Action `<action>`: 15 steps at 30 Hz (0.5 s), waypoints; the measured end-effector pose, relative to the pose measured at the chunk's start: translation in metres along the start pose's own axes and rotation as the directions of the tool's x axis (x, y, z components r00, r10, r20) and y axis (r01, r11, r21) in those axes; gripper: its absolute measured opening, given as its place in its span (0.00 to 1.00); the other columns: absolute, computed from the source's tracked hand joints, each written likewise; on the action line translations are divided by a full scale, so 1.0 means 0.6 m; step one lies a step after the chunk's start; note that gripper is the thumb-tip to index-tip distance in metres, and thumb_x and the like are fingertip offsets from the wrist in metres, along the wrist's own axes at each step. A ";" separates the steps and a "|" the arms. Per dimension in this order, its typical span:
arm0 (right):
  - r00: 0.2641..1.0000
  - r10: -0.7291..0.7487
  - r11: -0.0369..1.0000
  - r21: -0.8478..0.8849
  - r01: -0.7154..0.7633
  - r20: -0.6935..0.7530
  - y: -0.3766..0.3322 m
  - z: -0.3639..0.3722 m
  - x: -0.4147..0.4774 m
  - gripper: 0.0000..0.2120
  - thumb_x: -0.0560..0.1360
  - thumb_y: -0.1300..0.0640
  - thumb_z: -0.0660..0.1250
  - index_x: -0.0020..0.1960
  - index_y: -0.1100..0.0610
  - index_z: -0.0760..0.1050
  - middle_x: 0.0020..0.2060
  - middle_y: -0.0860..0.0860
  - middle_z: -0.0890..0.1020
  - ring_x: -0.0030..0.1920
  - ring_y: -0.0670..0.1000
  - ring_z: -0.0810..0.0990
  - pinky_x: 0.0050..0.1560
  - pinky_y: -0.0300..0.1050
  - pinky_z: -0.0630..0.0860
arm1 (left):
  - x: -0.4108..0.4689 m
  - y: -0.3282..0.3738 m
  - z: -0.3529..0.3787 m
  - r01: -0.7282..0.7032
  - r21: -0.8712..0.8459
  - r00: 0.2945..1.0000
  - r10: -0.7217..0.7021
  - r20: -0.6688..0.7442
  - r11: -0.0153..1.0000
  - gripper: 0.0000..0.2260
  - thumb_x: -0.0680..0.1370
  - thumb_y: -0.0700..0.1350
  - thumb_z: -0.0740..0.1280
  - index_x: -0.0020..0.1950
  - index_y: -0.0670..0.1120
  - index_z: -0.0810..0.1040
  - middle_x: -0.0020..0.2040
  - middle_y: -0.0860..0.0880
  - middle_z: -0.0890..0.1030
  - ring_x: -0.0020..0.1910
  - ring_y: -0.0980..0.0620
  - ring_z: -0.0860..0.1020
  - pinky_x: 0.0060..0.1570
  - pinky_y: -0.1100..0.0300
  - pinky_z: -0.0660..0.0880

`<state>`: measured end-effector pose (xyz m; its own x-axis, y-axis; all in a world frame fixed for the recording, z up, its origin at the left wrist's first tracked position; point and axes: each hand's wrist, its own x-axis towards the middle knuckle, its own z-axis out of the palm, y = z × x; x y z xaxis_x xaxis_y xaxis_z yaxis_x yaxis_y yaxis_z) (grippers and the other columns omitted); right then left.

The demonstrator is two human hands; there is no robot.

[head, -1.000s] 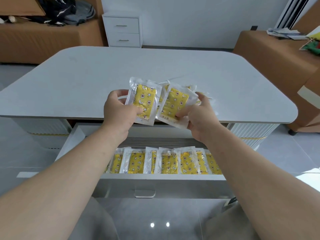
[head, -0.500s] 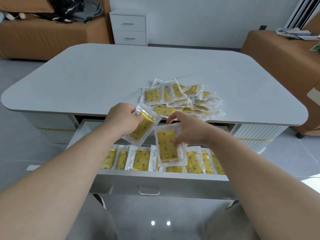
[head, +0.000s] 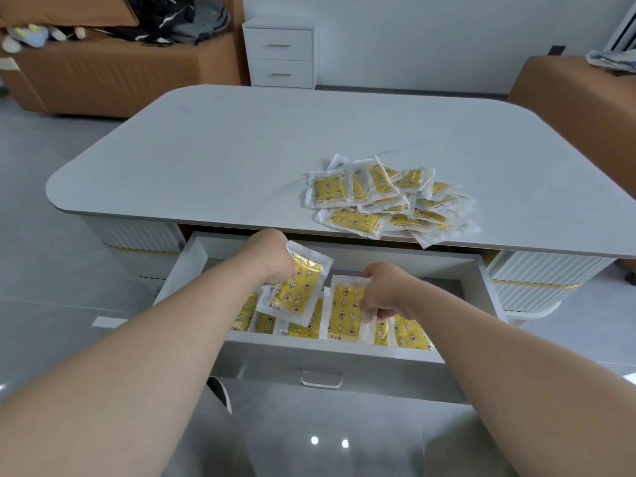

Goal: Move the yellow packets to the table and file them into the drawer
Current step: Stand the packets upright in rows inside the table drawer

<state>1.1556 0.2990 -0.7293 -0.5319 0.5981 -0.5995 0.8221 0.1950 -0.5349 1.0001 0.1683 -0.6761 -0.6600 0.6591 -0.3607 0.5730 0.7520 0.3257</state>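
Note:
Both hands are down inside the open white drawer (head: 344,359) under the grey table (head: 241,160). My left hand (head: 272,258) grips one yellow packet (head: 297,287), tilted, above the row. My right hand (head: 382,290) pinches a second yellow packet (head: 344,313) that stands upright among the filed packets (head: 409,333) lined along the drawer's front. A loose pile of yellow packets (head: 385,197) lies on the table near its front edge, right of centre.
The drawer's back half (head: 444,280) holds nothing that I can see. A white two-drawer cabinet (head: 280,53) stands against the far wall. Brown sofas sit at back left (head: 103,74) and right (head: 578,98). The floor is glossy grey tile.
Both hands have come down from above the table into the drawer, each with its packet. The right packet now stands in the row.

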 end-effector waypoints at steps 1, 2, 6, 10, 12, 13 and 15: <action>1.000 0.008 1.000 0.027 -0.008 0.005 0.005 0.007 0.005 0.34 0.75 0.73 0.70 0.77 0.58 0.64 0.54 0.61 0.80 0.44 0.57 0.83 0.40 0.48 0.85 | 0.005 -0.004 0.003 0.022 -0.003 1.000 -0.022 0.017 1.000 0.29 0.79 0.48 0.71 0.77 0.42 0.67 0.68 0.42 0.76 0.55 0.45 0.77 0.48 0.58 0.72; 1.000 0.003 1.000 0.009 -0.003 0.004 0.010 0.014 0.010 0.34 0.75 0.72 0.69 0.77 0.59 0.64 0.52 0.61 0.80 0.43 0.57 0.84 0.39 0.48 0.85 | 0.010 -0.008 0.005 0.044 -0.011 0.998 -0.044 0.035 0.999 0.29 0.79 0.48 0.72 0.76 0.41 0.67 0.65 0.42 0.78 0.49 0.46 0.78 0.46 0.57 0.74; 0.988 -0.142 0.916 -0.386 0.107 -0.065 0.020 0.036 0.031 0.26 0.75 0.58 0.72 0.72 0.58 0.71 0.49 0.54 0.82 0.43 0.53 0.84 0.44 0.48 0.84 | 0.036 -0.030 0.025 0.119 -0.088 0.988 -0.109 0.108 0.989 0.21 0.78 0.46 0.72 0.67 0.38 0.74 0.46 0.43 0.81 0.31 0.50 0.73 0.31 0.60 0.71; 0.975 -0.193 0.835 -0.540 0.107 -0.106 0.021 0.050 0.038 0.29 0.73 0.45 0.75 0.70 0.53 0.72 0.61 0.53 0.77 0.53 0.54 0.80 0.53 0.49 0.82 | 0.056 -0.038 0.045 0.164 -0.164 0.974 -0.134 0.184 0.973 0.13 0.77 0.45 0.74 0.55 0.37 0.80 0.43 0.43 0.81 0.30 0.50 0.72 0.36 0.58 0.73; 0.972 -0.203 0.812 -0.575 0.101 -0.115 0.020 0.054 0.040 0.30 0.73 0.45 0.76 0.70 0.51 0.70 0.65 0.54 0.73 0.52 0.55 0.81 0.53 0.51 0.82 | 0.062 -0.037 0.050 0.171 -0.191 0.970 -0.132 0.202 0.967 0.12 0.77 0.45 0.74 0.53 0.38 0.80 0.42 0.44 0.79 0.30 0.51 0.71 0.36 0.58 0.74; 0.970 -0.209 0.802 -0.589 0.099 -0.121 0.019 0.055 0.041 0.31 0.73 0.45 0.76 0.71 0.50 0.69 0.67 0.55 0.71 0.52 0.55 0.81 0.51 0.50 0.83 | 0.064 -0.035 0.053 0.179 -0.202 0.968 -0.135 0.213 0.963 0.11 0.77 0.44 0.74 0.52 0.39 0.80 0.42 0.44 0.79 0.30 0.51 0.71 0.36 0.58 0.74; 0.969 -0.211 0.790 -0.606 0.090 -0.131 0.016 0.055 0.039 0.32 0.73 0.45 0.76 0.72 0.50 0.67 0.70 0.56 0.68 0.51 0.55 0.81 0.47 0.48 0.82 | 0.069 -0.033 0.059 0.201 -0.216 0.958 -0.146 0.245 0.955 0.09 0.77 0.44 0.74 0.50 0.40 0.79 0.44 0.44 0.80 0.32 0.51 0.71 0.35 0.60 0.73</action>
<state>1.1443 0.2894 -0.7681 -0.6622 0.6403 -0.3893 0.7249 0.6790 -0.1162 0.9786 0.1809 -0.7282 -0.5969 0.5241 -0.6075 0.3099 0.8490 0.4280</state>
